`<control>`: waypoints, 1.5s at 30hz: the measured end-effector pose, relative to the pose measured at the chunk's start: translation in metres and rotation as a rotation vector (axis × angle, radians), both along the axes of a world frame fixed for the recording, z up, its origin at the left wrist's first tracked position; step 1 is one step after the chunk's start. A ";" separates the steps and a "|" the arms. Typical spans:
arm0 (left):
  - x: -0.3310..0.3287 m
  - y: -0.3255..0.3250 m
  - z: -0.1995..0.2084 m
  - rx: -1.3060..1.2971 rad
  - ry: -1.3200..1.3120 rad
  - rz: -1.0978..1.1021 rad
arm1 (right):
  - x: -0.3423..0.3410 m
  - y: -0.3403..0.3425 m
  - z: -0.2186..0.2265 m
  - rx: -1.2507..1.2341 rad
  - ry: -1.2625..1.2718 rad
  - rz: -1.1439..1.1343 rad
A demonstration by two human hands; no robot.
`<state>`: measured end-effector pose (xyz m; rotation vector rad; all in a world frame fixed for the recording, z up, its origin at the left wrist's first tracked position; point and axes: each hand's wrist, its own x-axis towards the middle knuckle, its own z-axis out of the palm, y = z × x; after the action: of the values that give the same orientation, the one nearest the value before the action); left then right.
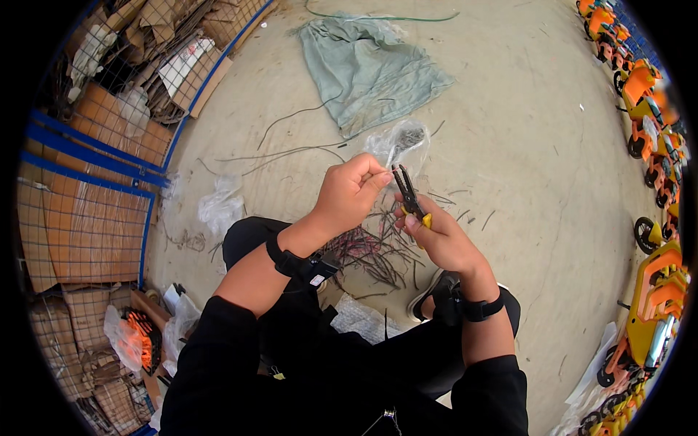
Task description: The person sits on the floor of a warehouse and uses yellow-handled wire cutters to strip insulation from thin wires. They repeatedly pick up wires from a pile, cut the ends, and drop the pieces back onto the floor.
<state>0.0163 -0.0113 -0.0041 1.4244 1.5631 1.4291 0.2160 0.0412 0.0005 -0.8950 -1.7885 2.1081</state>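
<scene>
My left hand [347, 190] is closed in a pinch, thumb against forefinger, on a thin reddish wire [393, 171] whose end reaches the tool's tip. In my right hand [449, 243] are wire strippers [407, 190] with black jaws and yellow handles, pointing up and slightly left. The jaw tips are close to my left fingertips; whether they bite on the wire is too small to tell. Beneath my hands, a heap of cut black and reddish wire pieces [374, 254] lies on the floor between my legs. Just beyond them is a clear plastic bag [407, 142] with dark grey contents.
Farther off, a grey-green woven sack [371, 69] lies flat. Long dark wires [291, 152] and crumpled clear plastic [220, 205] are at the left. A blue mesh cage [94, 163] holds cardboard. Orange and yellow small-wheeled bikes [654, 291] line the right side.
</scene>
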 end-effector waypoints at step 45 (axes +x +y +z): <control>-0.003 0.005 -0.009 -0.149 -0.165 -0.081 | -0.006 -0.006 0.009 0.379 -0.190 -0.072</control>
<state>0.0130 -0.0065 -0.0129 1.2368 1.4595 1.3180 0.2101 0.0350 0.0097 -1.0584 -2.1164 1.6055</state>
